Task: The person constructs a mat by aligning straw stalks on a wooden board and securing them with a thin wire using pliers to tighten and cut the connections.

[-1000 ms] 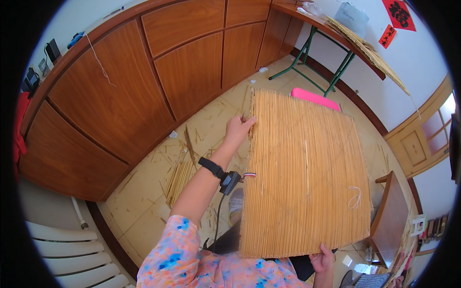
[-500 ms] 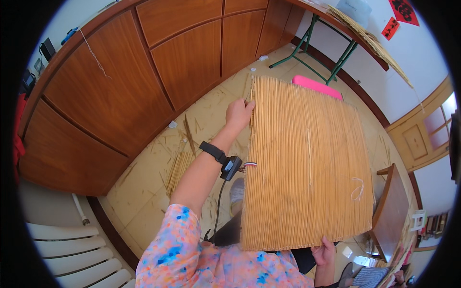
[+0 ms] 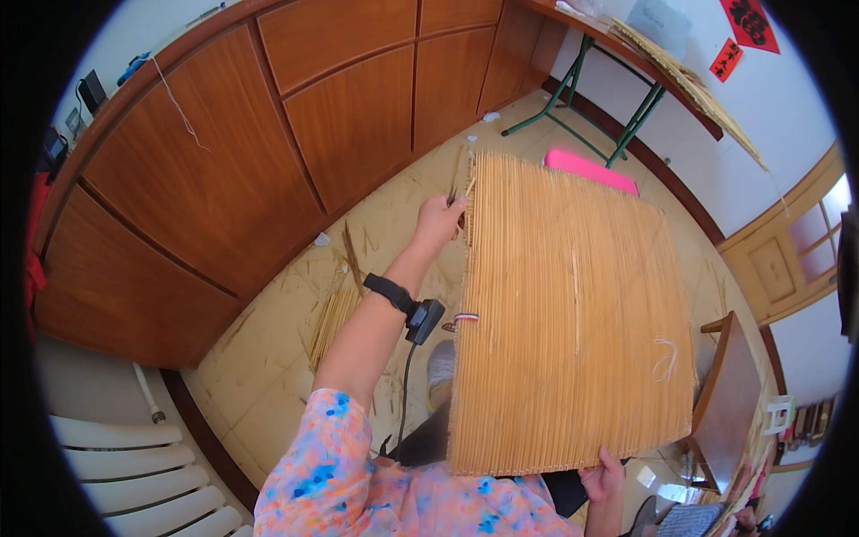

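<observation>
A broad mat of straw stalks point(image 3: 573, 313) laid side by side slants across the space before me. My left hand point(image 3: 438, 219) is closed at its far left edge, with a thin pale stalk point(image 3: 470, 189) and a narrow dark thing, too small to make out, sticking up by the fingers. The near right edge is gripped by my right hand point(image 3: 604, 474), thumb on top and the other fingers hidden beneath. A loop of white thread point(image 3: 664, 360) lies on the mat's right part. Around my left wrist sits a black strap with a small device point(image 3: 424, 320).
Brown wooden cabinets point(image 3: 192, 179) run along the left. Beyond the mat are a pink stool point(image 3: 591, 172) and a green-legged table point(image 3: 662, 63) bearing more straw. Loose stalks point(image 3: 333, 324) litter the tiled floor. A wooden stool point(image 3: 727, 398) stands at right, a white radiator point(image 3: 143, 474) lower left.
My left hand has shifted slightly down and left from the mat's edge, and the stalk and dark thing now show at its fingers. The mat has dipped slightly; my right hand keeps its grip.
</observation>
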The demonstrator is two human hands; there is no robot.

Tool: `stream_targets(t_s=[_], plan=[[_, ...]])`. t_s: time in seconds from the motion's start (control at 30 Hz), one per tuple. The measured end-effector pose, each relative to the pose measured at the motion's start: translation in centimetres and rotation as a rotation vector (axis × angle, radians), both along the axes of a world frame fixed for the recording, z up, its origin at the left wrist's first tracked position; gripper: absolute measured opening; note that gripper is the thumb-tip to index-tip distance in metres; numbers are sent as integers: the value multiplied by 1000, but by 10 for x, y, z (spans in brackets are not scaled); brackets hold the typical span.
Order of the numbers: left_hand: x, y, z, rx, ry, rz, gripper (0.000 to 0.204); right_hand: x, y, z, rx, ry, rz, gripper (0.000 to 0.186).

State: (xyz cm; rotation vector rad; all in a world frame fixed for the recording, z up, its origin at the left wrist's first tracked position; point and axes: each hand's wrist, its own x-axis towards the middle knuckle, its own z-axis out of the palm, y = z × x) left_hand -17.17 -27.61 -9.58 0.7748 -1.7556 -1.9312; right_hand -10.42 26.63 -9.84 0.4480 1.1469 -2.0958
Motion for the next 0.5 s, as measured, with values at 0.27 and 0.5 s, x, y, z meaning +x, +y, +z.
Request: stream_targets(t_s=[0.27, 0.5], plan=[[-11, 4, 37, -673, -375, 172, 26, 0, 3, -5, -35, 39, 57, 44], [-24, 8, 31, -778, -462, 218, 26, 2, 6, -7, -18, 42, 46, 49]])
